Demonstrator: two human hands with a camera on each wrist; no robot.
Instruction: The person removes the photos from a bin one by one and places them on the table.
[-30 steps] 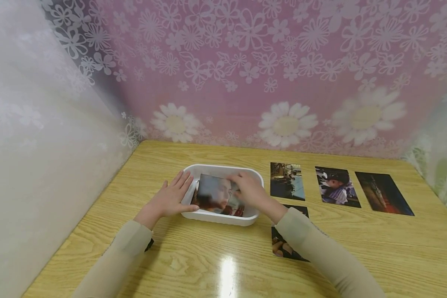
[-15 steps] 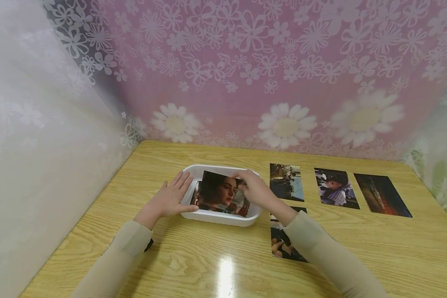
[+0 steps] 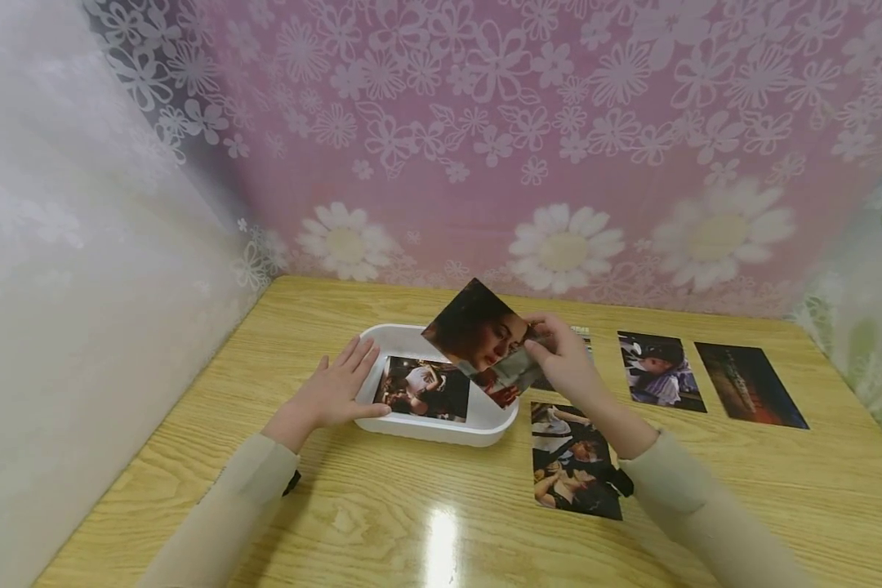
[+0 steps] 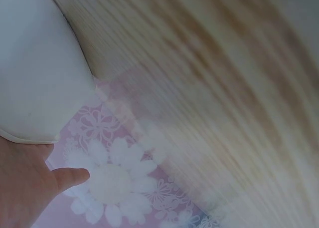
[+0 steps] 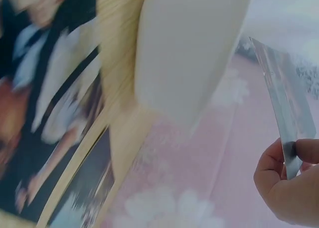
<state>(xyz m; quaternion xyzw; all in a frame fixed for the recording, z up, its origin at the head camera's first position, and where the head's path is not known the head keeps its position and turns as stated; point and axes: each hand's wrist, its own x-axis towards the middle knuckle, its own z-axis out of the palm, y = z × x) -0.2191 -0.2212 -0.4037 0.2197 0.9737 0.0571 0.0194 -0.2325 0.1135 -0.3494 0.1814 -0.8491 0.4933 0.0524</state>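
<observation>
My right hand [image 3: 569,363] pinches a photo [image 3: 478,327] by its right edge and holds it tilted above the right side of the white tray [image 3: 478,437]. This print shows a dark-haired head. In the right wrist view the held photo [image 5: 284,98] appears nearly edge-on, between thumb and fingers. My left hand [image 3: 331,392] lies with spread, straight fingers over the tray's left rim, the thumb along the front. Inside the tray rests another photo [image 3: 426,388], with a white-clad figure on a dark ground. The left wrist view catches the left hand [image 4: 30,183] at the tray's white outer wall [image 4: 40,63].
Right of the tray lie a photo of people [image 3: 573,461] and one partly hidden behind the right hand. Farther right are a photo of a person in a dark cap [image 3: 661,371] and a dark night-scene photo [image 3: 751,384]. A flowered pink curtain [image 3: 441,163] hangs behind the table.
My right hand has lifted the dark-haired head photo out of the tray, up and to the right, uncovering the photo beneath. The left hand has stayed at the rim.
</observation>
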